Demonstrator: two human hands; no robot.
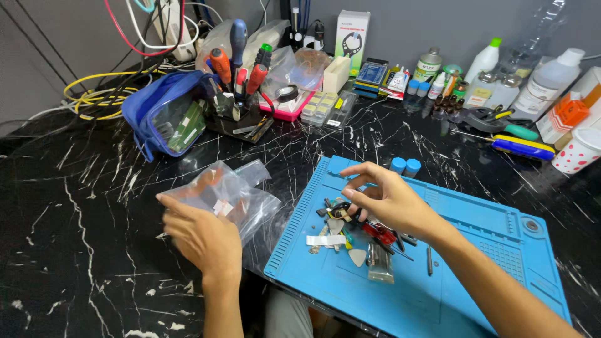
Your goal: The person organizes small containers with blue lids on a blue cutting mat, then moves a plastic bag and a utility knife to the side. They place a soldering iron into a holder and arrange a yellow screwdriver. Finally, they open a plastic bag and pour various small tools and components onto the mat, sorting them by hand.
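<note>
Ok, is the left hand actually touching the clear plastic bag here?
Touching. The head view shows the left hand gripping the clear plastic bag, fingers pressed against its near side and lifting it off the black marble table.

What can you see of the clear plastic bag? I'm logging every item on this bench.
The clear plastic bag is thin, crinkled and glossy, with a small white patch on its side. The left hand holds it by its near edge, lifted just over the black marble-patterned table, left of the blue work mat. Contents unclear.

A black marble table (94,206) with white veins stands against a plain grey wall (432,22), evenly lit.
</note>
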